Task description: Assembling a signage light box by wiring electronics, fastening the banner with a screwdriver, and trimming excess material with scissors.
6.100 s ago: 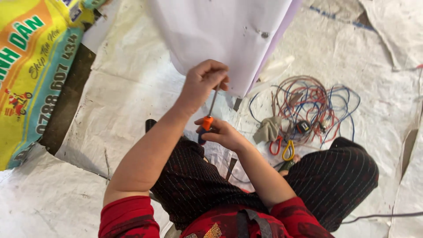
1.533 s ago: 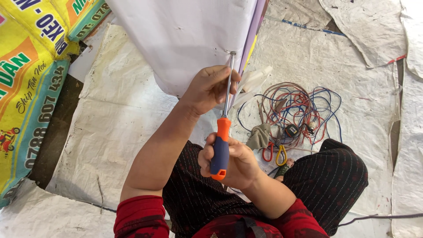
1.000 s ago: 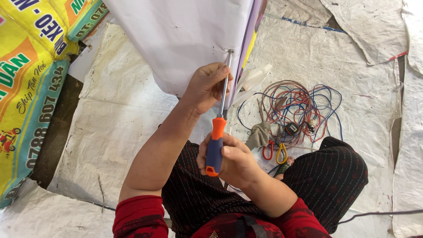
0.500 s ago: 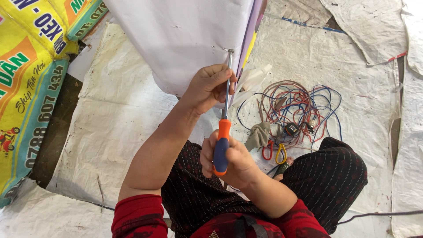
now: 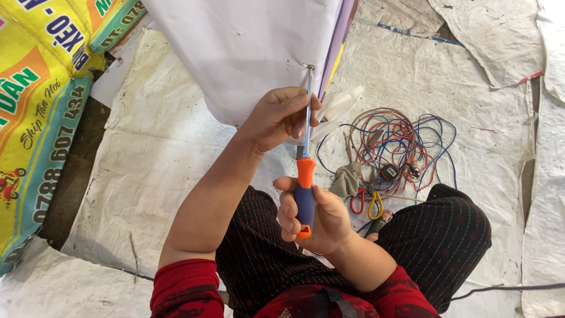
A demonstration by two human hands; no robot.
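The right hand [image 5: 315, 218] is wrapping its fingers round the handle of a screwdriver [image 5: 305, 185], gripping it firmly with the thumb lying along the side. The handle is blue through the middle with orange at both ends, and a thin bright metal shaft is running straight up from it to a screw spot [image 5: 310, 66] near the lower edge of a white panel [image 5: 247, 53]; the tip is sitting right at that spot, though the screw itself is too small to make out. The left hand [image 5: 279, 118] is curling loosely round the upper shaft, fingertips pinching it and steadying it just below the panel. The panel is standing tilted above the person's lap, plain white on its face, with a purple strip [image 5: 338, 47] and a thin yellow line showing along its right edge. Both forearms are coming out of red sleeves [image 5: 182, 288], and the person is sitting cross-legged in dark striped trousers [image 5: 435, 235] on pale woven sheeting [image 5: 159, 153]. Just right of the hands, a tangle of red and blue wires [image 5: 406, 144] is lying on the sheeting, with a grey rag [image 5: 347, 179] and small tools with red and yellow handles [image 5: 368, 205] beside it. Well off to the left, a yellow printed sack [image 5: 41, 118] is lying on the ground.
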